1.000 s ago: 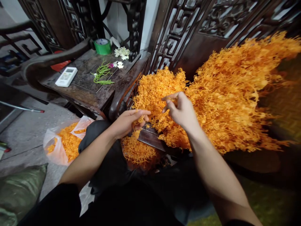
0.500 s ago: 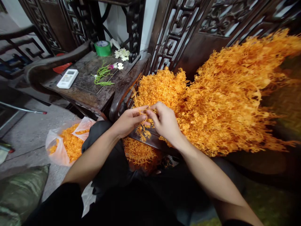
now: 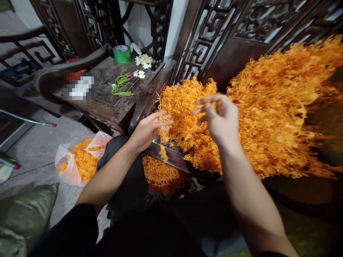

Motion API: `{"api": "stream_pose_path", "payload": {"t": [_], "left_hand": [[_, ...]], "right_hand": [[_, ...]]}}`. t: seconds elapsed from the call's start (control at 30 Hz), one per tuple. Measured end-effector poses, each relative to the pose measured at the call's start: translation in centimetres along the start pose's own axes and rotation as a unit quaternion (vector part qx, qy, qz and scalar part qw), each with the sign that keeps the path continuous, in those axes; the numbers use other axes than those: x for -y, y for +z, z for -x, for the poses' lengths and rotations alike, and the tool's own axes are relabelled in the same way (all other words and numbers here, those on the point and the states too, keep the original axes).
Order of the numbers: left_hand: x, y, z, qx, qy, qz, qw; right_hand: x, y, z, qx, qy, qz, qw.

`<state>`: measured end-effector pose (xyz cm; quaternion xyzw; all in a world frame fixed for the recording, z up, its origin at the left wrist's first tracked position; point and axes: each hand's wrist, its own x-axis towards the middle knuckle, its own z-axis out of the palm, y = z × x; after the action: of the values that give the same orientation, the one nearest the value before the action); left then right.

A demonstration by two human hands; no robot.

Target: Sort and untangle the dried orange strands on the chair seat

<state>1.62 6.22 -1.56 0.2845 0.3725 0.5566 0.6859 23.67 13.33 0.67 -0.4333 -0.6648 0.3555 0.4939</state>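
Observation:
A thin, branching orange sprig [image 3: 162, 134] hangs from my left hand [image 3: 150, 130], whose fingers and thumb close around its stem. The tip rises above the fingers and a small cluster dangles below. Over a big heap of curly orange sprigs [image 3: 184, 107], my right hand [image 3: 221, 117] is slightly blurred, its fingers spread and loosely bent. Orange shows between its thumb and forefinger; whether that is a small piece or the heap behind, I cannot tell. The two hands are apart. Beneath my left hand, more orange sprigs [image 3: 160, 173] lie lower down between my legs.
A dark wooden chair seat [image 3: 102, 91] at left carries green tape [image 3: 122, 54], white flowers [image 3: 144, 60], green stems [image 3: 122, 85] and a pixelated white object [image 3: 81, 87]. A plastic bag [image 3: 63, 153] of orange bits sits on the floor near a green sack [image 3: 26, 217].
My right hand has left the sprig and moved right, over the heap, its fingers opening. My left hand still holds the sprig, which now hangs more freely. The view has shifted slightly.

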Motion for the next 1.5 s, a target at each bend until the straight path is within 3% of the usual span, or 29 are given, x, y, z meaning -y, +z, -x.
{"api": "stream_pose_path", "payload": {"t": [0.1,0.17,0.27,0.37,0.53,0.6,0.7,0.83,1.0,1.17,1.23,1.33,1.5], "left_hand": [[0.2,0.5,-0.4,0.000,0.020,0.032,0.999],[0.4,0.8,-0.7,0.002,0.018,0.037,0.999],[0.9,1.2,-0.8,0.011,0.025,0.039,0.999],[1.4,1.4,-0.9,0.018,0.033,0.045,0.998],[1.4,1.3,-1.3,-0.045,0.045,0.054,0.997],[1.1,1.3,-1.3,-0.039,0.045,0.066,0.996],[0.8,1.4,-1.1,0.016,0.038,0.069,0.997],[1.0,1.6,-1.1,0.040,0.034,0.061,0.997],[1.7,1.9,-1.6,0.011,0.032,0.051,0.998],[1.9,1.1,-2.4,-0.074,0.033,0.054,0.995],[1.8,0.9,-2.3,-0.068,0.027,0.057,0.996],[1.4,0.9,-2.1,-0.022,0.046,0.074,0.996],[1.1,1.1,-2.4,0.020,0.057,0.100,0.993]], "right_hand": [[2.3,1.4,2.4,0.164,-0.043,0.103,0.980],[2.9,2.9,3.7,0.201,-0.090,0.171,0.960],[2.3,4.8,4.7,0.208,-0.126,0.235,0.941],[1.2,5.7,5.1,0.192,-0.137,0.243,0.941],[1.1,5.4,5.0,0.066,-0.148,0.198,0.967],[1.2,5.2,4.8,0.086,-0.152,0.202,0.964],[0.9,5.2,4.7,0.150,-0.153,0.205,0.955],[0.3,5.6,5.0,0.117,-0.163,0.178,0.963],[0.1,6.2,5.6,0.070,-0.214,0.136,0.965],[2.2,5.6,6.6,-0.021,-0.257,0.083,0.963],[3.4,4.5,6.3,-0.033,-0.242,0.073,0.967],[4.1,2.7,5.3,-0.003,-0.161,0.082,0.984],[2.2,1.3,4.6,0.100,-0.041,0.131,0.985]]}}
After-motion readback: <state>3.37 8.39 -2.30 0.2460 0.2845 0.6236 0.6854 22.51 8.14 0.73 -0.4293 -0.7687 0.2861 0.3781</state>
